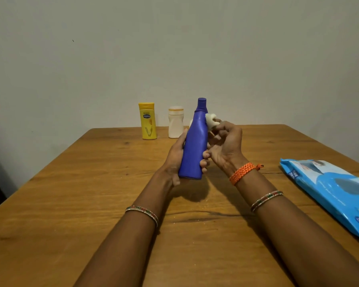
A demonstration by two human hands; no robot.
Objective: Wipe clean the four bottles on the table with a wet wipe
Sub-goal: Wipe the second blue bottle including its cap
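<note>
Left hand (175, 160) grips blue bottle (194, 150); right hand (224, 141) apparently wiping.

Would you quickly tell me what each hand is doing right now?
Left hand: gripping the blue bottle around its lower body.
Right hand: pinching a white wet wipe against the bottle's shoulder.
</note>
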